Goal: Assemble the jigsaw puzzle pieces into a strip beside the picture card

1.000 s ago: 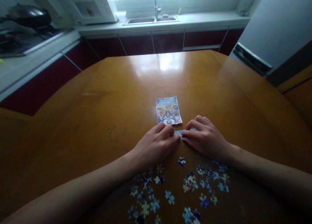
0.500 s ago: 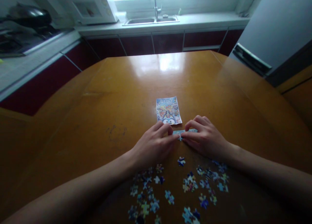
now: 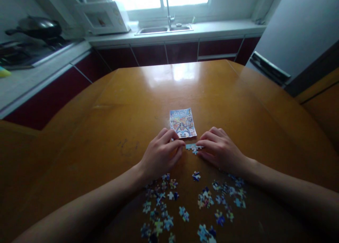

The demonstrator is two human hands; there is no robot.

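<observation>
On the wooden table (image 3: 127, 105) my left hand (image 3: 160, 155) rests with its fingers curled and pressed together; what they hold, if anything, is hidden. Just to its right lies a short joined strip of light-blue puzzle pieces (image 3: 192, 147). My right hand (image 3: 221, 149) lies with its fingertips on the strip's right end, pinching it. A small colourful picture card (image 3: 182, 122) lies just beyond both hands. Several loose puzzle pieces (image 3: 185, 204) are scattered between my forearms, with one single piece (image 3: 196, 176) nearest the hands.
A kitchen counter runs behind the table with a sink and tap (image 3: 165, 24), a white microwave (image 3: 102, 17) and a dark pan (image 3: 39, 26) on a hob at the left. A grey fridge (image 3: 291, 35) stands at the right.
My left hand has drawn back to the left, away from the strip, so a gap shows between the hands. The view has tilted up slightly.
</observation>
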